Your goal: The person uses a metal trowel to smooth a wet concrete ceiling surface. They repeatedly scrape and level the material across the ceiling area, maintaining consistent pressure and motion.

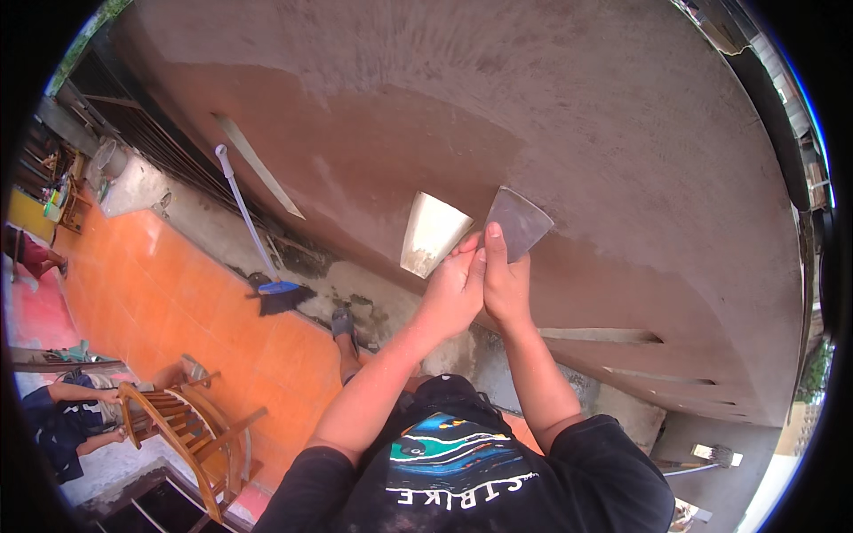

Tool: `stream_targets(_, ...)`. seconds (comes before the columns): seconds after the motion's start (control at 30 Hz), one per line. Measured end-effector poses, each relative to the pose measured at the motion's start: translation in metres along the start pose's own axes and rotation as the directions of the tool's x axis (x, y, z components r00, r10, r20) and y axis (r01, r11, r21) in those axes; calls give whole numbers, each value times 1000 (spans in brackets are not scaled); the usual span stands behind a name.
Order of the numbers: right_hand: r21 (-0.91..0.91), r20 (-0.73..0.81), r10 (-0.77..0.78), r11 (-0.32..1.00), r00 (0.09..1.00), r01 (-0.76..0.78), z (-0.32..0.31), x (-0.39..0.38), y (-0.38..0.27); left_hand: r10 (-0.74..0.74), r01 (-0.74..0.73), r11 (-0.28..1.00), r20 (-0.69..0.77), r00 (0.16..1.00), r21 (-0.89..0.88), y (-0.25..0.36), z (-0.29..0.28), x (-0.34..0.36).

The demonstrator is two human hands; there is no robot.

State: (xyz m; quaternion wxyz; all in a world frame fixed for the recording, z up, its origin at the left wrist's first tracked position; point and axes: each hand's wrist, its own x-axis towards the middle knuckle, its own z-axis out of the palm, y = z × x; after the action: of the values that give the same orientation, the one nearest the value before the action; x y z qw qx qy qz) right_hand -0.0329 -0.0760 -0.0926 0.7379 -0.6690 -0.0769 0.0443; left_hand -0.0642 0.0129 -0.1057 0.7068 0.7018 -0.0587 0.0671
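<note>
In front of me my two hands meet before a large wall. My left hand point(455, 289) is closed round a putty knife with a broad, cream-white blade point(435, 233), stained near its lower end. Thumb laid along its face, my right hand point(507, 286) grips a dark grey scraper blade point(520, 224) that flares toward its outer edge. The two blades stand side by side, a small gap between them. Behind them, the wall point(622, 169) carries a greyish coat over part of a browner surface. The handles are hidden by my fingers.
A broom point(280, 289) with a blue head leans against the wall to the left. Orange tiles point(195, 284) cover the floor there. At lower left another person point(80, 413) holds a wooden chair point(191, 435). Slots point(604, 336) pierce the wall at right.
</note>
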Motion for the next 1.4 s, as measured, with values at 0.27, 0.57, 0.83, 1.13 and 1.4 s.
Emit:
stream_targets(0.27, 216, 108, -277, 944, 955, 249, -19, 2, -65, 295, -295, 955, 23, 955, 3, 54, 14, 11)
stream_targets(0.57, 76, 40, -55, 996, 998, 52, -24, -92, 52, -24, 25, 999, 69, 997, -21, -4, 3, -55)
stream_targets(0.83, 300, 198, 195, 921, 961, -249, -25, -128, 52, -285, 403, 888, 424, 860, -221, 0, -11, -25)
stream_targets(1.13, 256, -335, 145, 965, 931, -58, 20, -109, 72, -332, 560, 796, 606, 723, -231, -15, -16, 10)
stream_targets(1.4, -79, -421, -140, 990, 896, 117, 31, -63, 55, -54, 390, 814, 612, 789, -430, -2, -29, 46)
